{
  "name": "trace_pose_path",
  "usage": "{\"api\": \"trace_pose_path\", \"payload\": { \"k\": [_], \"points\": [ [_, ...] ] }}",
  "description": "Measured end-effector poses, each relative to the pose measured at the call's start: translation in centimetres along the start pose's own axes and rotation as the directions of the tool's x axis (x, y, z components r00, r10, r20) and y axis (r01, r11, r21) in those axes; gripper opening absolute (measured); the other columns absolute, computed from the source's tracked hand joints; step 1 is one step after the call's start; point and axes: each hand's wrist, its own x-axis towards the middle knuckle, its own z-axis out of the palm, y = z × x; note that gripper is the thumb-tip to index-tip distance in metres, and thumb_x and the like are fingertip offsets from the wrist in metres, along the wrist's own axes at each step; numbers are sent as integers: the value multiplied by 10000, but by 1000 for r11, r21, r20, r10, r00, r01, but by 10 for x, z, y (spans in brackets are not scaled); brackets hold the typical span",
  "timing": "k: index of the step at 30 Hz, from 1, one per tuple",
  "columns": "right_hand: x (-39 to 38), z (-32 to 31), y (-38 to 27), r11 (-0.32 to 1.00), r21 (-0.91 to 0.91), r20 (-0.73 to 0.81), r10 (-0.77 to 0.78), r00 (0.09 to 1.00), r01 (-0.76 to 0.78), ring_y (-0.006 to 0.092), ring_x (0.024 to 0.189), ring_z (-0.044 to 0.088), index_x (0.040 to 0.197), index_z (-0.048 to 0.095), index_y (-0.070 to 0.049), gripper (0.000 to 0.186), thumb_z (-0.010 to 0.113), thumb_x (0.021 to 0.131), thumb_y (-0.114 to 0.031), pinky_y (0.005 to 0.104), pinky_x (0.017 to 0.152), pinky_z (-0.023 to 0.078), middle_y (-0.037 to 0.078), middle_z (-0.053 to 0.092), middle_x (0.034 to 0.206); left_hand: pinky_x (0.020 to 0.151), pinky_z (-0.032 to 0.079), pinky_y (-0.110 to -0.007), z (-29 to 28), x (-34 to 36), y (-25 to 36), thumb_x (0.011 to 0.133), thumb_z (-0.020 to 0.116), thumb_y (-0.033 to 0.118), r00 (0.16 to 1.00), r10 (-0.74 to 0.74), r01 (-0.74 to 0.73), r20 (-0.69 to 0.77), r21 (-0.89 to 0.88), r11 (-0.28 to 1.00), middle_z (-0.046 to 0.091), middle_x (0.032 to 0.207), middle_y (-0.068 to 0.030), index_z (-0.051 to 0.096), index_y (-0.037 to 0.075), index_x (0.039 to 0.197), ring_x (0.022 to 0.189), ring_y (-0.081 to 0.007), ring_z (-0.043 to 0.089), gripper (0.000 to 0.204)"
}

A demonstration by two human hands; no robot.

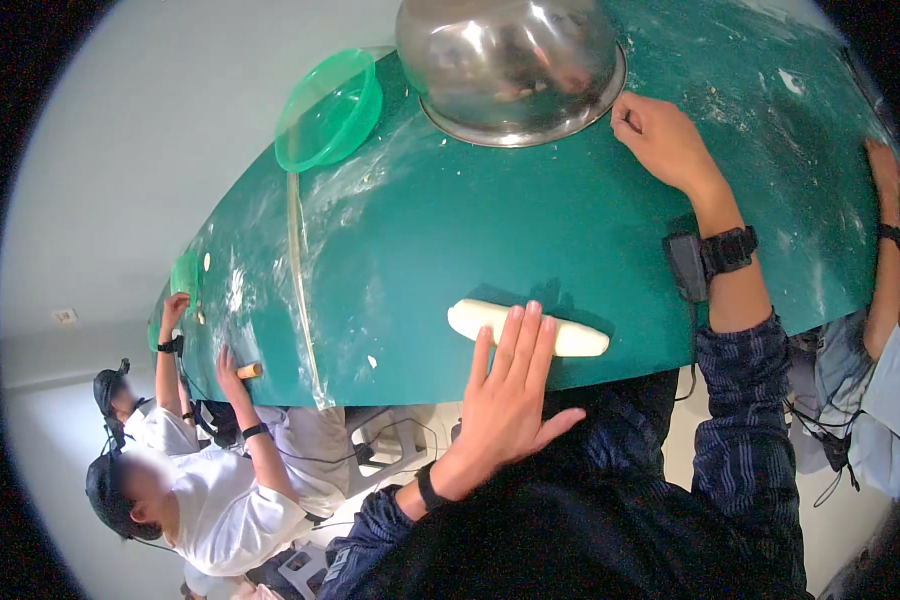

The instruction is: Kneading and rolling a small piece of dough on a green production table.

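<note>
A pale dough log (585, 338) lies near the table's front edge. My left hand (505, 385) rests flat on it, fingers stretched out over its middle and thumb out to the right. At upper right, my right hand (667, 145) has curled fingers beside the rim of an upturned-looking steel bowl (500, 65); what, if anything, is inside the fingers is hidden. A black device is strapped to each wrist, with a larger box on the right one.
The green table (400, 250) has flour smears and a taped seam. A green plastic basin (310, 150) sits back left, another green container (183, 275) far left. Two co-workers (190, 500) work at left, one hand near a small wooden roller (252, 370); another person (875, 380) is at right.
</note>
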Motion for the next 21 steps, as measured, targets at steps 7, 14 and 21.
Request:
{"api": "trace_pose_path", "payload": {
  "k": [7,14,21],
  "points": [
    [-1,-1,0,998,-51,-33,-35,999,33,450,864,732,1038,716,-71,220,675,998,-283,554,770,568,194,763,899,1343,94,-685,-18,10,-24,977,580,745,997,63,-66,35,79,995,318,1804,-211,314,-20,1725,1693,-363,262,1103],
    [-3,13,11,995,20,-105,-90,990,93,339,696,628,1039,679,-56,193,697,1002,-244,463,670,492,152,660,766,1345,126,-658,-18,122,-63,1038,445,749,968,234,-220,-91,140,965,330,1797,-215,298,-21,1730,1683,-371,284,1046],
    [-1,8,16,996,0,-83,-89,993,90,320,677,625,1031,681,-61,179,697,998,-237,450,660,485,143,663,761,1352,137,-614,-4,161,-68,1023,482,539,911,113,-119,-398,10,993,207,1827,-269,166,-64,1747,1704,-426,187,994]
  ]
}}
